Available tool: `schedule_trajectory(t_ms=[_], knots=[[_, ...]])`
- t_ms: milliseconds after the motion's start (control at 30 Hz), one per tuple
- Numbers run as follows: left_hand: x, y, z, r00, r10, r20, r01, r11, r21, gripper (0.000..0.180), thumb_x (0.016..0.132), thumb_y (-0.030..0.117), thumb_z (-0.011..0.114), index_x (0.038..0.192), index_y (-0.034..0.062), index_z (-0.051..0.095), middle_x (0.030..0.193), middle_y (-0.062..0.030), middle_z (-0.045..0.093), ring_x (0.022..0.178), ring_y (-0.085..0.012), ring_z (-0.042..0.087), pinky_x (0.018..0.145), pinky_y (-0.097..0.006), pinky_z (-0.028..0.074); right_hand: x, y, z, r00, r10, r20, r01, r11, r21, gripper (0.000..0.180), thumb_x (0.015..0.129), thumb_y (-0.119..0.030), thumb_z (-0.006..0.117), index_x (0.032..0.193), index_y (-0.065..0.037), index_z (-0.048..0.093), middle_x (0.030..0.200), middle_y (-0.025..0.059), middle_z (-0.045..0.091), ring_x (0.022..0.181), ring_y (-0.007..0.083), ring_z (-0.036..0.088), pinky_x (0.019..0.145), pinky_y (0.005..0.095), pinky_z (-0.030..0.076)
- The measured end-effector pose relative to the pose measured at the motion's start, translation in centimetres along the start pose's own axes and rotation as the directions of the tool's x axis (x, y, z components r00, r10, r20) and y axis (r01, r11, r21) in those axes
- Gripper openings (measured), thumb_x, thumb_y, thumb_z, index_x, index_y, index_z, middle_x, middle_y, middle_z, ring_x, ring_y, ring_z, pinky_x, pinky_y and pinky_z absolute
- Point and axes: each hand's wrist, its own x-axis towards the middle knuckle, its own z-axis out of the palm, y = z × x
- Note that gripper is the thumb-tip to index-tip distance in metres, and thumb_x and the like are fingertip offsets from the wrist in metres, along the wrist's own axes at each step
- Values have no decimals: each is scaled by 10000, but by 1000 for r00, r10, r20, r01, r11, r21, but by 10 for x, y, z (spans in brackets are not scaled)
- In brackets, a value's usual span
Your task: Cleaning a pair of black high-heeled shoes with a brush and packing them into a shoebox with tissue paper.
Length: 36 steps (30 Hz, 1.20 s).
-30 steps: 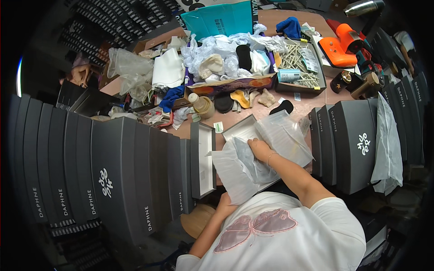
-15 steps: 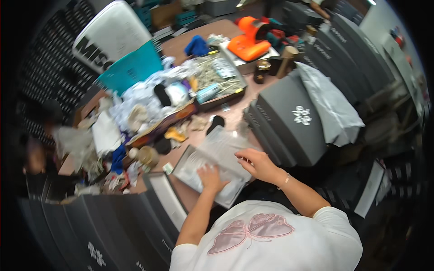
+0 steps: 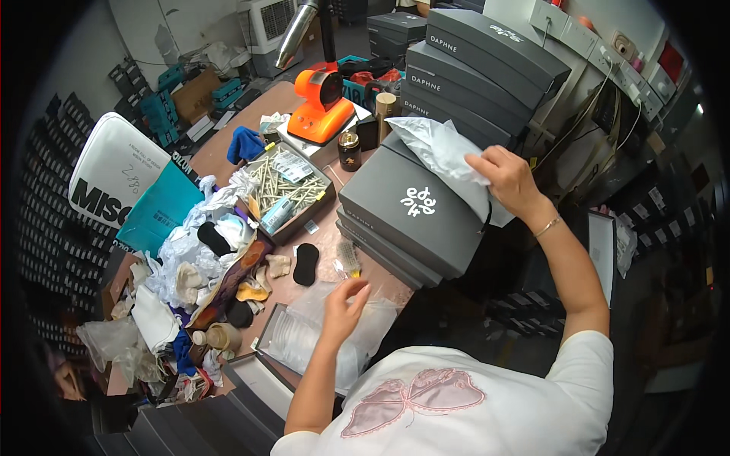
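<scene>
My right hand (image 3: 508,180) is stretched out to the right and grips a white plastic bag (image 3: 437,149) lying on top of a stack of dark grey shoe boxes (image 3: 411,216). My left hand (image 3: 342,308) hovers with loosely spread fingers over translucent wrapping paper (image 3: 319,338) that fills an open grey box (image 3: 275,334) at the table's near edge. It holds nothing.
The brown table (image 3: 228,144) is crowded: a tray of wooden sticks (image 3: 293,190), a black pad (image 3: 305,264), crumpled white paper (image 3: 190,251), a teal bag (image 3: 160,209), an orange machine (image 3: 323,102). More grey boxes (image 3: 471,61) are stacked behind, others at lower left.
My head has turned right. My right hand left the wrapping paper in the open box and reached up to the white bag on the stacked boxes. My left hand lifted off the paper.
</scene>
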Motion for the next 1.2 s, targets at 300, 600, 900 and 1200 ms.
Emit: schedule_trajectory(t_ms=[300,600,900,1200], knots=[[-6,65,28,926,-27,378,375,205,-904,595,988,481,402,1437,99,321,1376,-97,454,1248,-203,484,1031,-393,424,97,-162,-43,873,-483,-68,439,718,540,419,724,0,594,1136,-78,609,703,50,534,592,218,608,513,323,492],[-168,-36,-12,862,-491,-127,-78,120,-990,559,962,355,515,1418,86,338,1366,-87,466,1251,-184,470,1015,-348,429,-62,-323,85,515,-797,317,-582,-53,812,266,873,-76,540,1135,-65,582,899,75,663,815,164,664,722,313,519],[-234,-41,-87,710,-266,-652,577,751,321,600,756,38,750,1296,81,492,1115,-106,623,1018,-190,591,846,-324,487,-61,-287,125,401,-778,484,-901,-240,360,879,871,-315,644,1519,-98,92,1502,187,261,1413,297,216,897,376,510],[-127,-181,-34,461,-598,-656,208,791,-575,824,893,198,575,1482,-51,54,1499,-260,236,1361,-320,315,1099,-347,286,-132,-387,213,760,-347,550,-366,471,803,962,810,-145,671,1478,26,0,1462,368,137,1343,502,269,1045,499,348]])
